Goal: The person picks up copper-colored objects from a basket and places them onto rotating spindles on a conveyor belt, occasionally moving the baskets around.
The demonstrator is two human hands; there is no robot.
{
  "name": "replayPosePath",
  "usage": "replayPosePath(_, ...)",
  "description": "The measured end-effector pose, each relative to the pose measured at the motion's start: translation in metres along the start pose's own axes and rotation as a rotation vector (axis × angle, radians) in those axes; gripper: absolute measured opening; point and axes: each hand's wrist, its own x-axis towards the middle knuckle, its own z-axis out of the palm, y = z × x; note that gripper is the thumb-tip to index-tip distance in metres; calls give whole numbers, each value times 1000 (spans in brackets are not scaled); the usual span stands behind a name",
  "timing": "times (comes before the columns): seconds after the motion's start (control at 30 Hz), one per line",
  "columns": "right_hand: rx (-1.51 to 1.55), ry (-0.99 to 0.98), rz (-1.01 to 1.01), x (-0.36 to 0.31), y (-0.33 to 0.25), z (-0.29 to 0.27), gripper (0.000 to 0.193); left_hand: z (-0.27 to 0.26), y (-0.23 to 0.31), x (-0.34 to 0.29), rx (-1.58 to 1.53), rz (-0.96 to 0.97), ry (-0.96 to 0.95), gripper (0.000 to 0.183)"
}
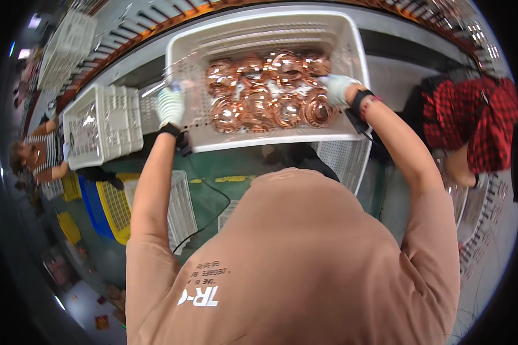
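Note:
A white plastic crate (270,140) stands in front of me with several shiny copper-coloured bowl-shaped pieces (256,109) arranged in rows inside. My left hand (170,106), in a white striped glove, is at the crate's left rim. Its fingers are curled, and what they hold is hard to make out; thin wire-like lines (181,68) show just beyond them. Inside the right end of the crate is my right hand (339,90), also gloved, with its fingertips against the rightmost copper-coloured pieces. Blur and the pieces hide how those fingers are bent.
Another white crate (132,118) stands to the left, beside a person in a striped top (52,150). A person in a red checked shirt (460,109) is at the right. Behind runs a conveyor with orange edging (149,35). Yellow (115,210) and white crates (181,207) sit below, near a black cable (216,190).

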Motion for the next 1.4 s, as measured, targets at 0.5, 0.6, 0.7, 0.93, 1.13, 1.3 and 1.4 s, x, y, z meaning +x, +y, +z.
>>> replayPosePath(0.5, 326, 757, 2, -147, -64, -30, 47, -89, -105, -33, -1441, -402, 193, 54)
replayPosePath(0.6, 460, 959, 37, -171, -70, -26, 47, -98, -150, -58, -1507, -533, 19, 56)
replayPosePath(0.7, 528, 1007, 196, -191, -45, -6, 48, -132, -205, -28, -1441, -518, 39, 56)
replayPosePath(0.93, 932, 826, 306, -148, -20, 59, 36, -209, -305, 79, -857, -699, -209, 57)
replayPosePath(1.13, 731, 843, 493, -122, -51, 58, 37, -114, -107, 106, -626, 188, -273, 42)
replayPosePath(1.3, 1110, 694, 201, -106, -73, 34, 46, -99, 110, 92, -247, 730, -221, 55)
replayPosePath(1.4, 1318, 770, 31, -105, -53, 63, 57, -60, 202, 85, -79, 867, -221, 64)
